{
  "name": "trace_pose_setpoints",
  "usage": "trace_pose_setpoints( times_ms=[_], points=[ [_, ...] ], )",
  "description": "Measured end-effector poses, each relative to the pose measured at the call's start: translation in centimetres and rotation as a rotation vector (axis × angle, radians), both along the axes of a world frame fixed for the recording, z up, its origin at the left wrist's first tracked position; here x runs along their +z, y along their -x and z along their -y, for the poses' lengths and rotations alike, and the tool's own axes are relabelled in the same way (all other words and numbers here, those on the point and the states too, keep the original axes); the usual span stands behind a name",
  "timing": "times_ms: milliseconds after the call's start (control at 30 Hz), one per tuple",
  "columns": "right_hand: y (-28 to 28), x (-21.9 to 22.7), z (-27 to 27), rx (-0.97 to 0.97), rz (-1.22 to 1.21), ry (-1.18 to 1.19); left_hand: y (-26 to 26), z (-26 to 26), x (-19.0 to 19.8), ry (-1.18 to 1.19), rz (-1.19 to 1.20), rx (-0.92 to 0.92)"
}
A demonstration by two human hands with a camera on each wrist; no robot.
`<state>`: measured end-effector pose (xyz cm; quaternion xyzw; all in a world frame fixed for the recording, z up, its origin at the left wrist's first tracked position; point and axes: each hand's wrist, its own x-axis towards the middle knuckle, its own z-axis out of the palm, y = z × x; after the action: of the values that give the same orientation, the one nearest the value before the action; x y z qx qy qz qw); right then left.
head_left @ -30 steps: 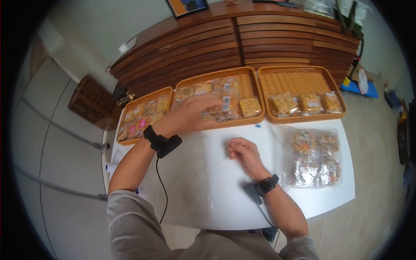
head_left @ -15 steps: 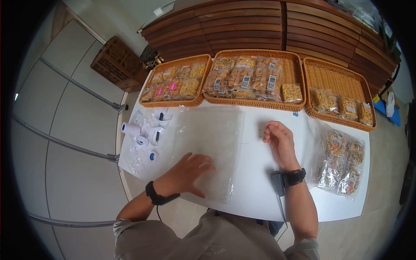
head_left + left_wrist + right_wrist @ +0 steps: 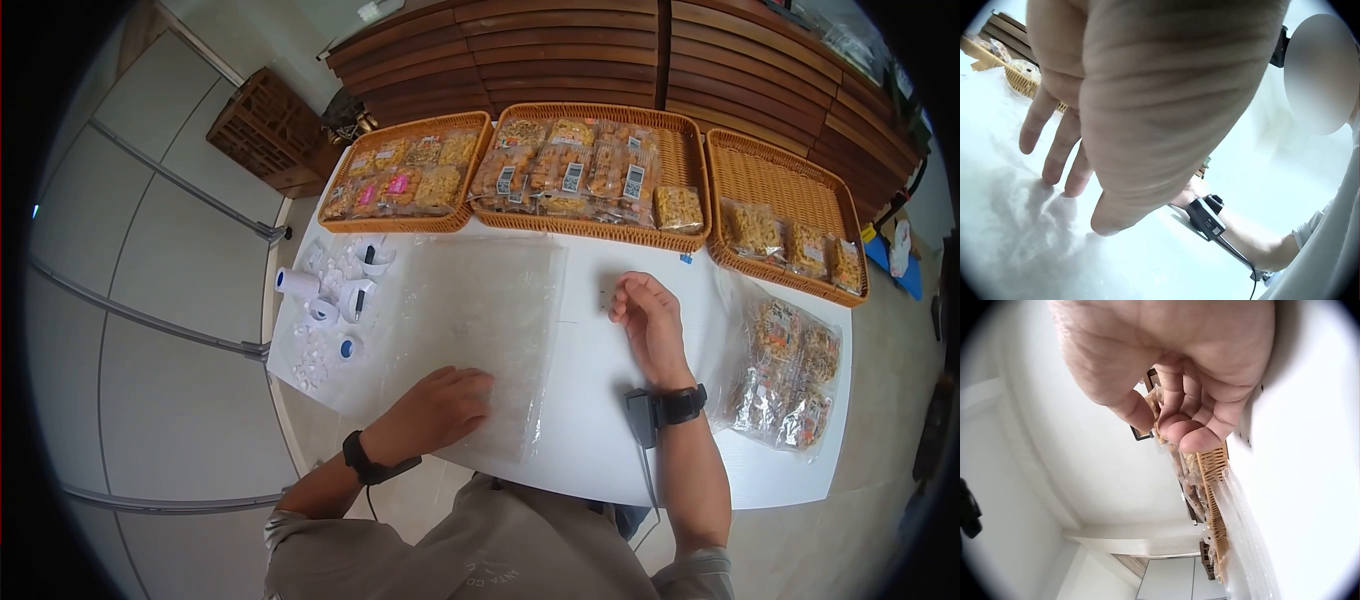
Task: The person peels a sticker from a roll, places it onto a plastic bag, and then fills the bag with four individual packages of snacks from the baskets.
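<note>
My left hand (image 3: pixel 436 408) is at the near part of a flat stack of clear plastic bags (image 3: pixel 480 300) on the white table. In the left wrist view its fingertips (image 3: pixel 1052 175) point down right at the plastic, and nothing is held. My right hand (image 3: pixel 648 312) rests on its side on the bare white table (image 3: pixel 590 420), to the right of the bags. Its fingers (image 3: pixel 1197 439) hang loosely curled with no object between them and the thumb. A large clear bag of packed snacks (image 3: pixel 785 365) lies beyond it at the right.
Three wicker trays stand along the back: the left tray (image 3: pixel 400 226) and middle tray (image 3: pixel 590 236) hold many snack packs, the right tray (image 3: pixel 790 190) several. Label rolls (image 3: pixel 298 282), dark pens (image 3: pixel 360 302) and paper scraps (image 3: pixel 312 372) lie at the left. A wooden cabinet (image 3: pixel 560 60) stands behind.
My left hand has come back from over the middle tray, down to the near part of the plastic bags, its fingers drawing closer together. The head view has swung left. My right hand stays put.
</note>
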<state>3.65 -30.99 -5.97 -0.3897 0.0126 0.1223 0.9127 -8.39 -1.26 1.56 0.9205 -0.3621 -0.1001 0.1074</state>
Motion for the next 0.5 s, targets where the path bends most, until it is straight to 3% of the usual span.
trace_pose_setpoints(
  times_ms=[200,300,500],
  points=[
    [0.0,0.0,-0.1,0.004,-0.006,0.008,-0.1,1.6,1.4,0.057,0.070,0.068],
    [0.0,0.1,-0.1,0.000,-0.006,0.011,-0.7,3.2,1.3,0.139,-0.004,0.325],
    [0.1,-0.1,0.0,0.011,0.007,0.008,-7.4,5.6,1.2,0.322,-0.096,0.518]
  ],
)
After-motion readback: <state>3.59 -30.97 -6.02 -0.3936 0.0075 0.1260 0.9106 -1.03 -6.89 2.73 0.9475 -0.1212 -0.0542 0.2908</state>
